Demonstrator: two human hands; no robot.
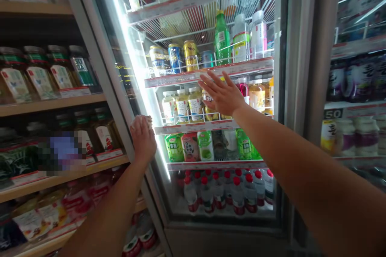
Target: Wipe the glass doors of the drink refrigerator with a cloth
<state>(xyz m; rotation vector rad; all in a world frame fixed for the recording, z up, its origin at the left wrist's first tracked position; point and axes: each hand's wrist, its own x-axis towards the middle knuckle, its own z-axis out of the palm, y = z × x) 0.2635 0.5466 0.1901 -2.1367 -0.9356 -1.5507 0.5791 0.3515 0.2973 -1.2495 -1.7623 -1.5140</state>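
One white cloth [144,120] was clutched in the left hand [142,141], center-left; the empty right hand [224,95] spread wide, mid-frame.

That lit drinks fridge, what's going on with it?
A person is reaching toward the lit drinks fridge with both bare hands. The left hand has a crumpled whitish cloth at the fridge's left side. The right hand is empty, fingers spread, in front of the middle shelves; whether it touches the glass is unclear. Behind it stand cans and bottles.
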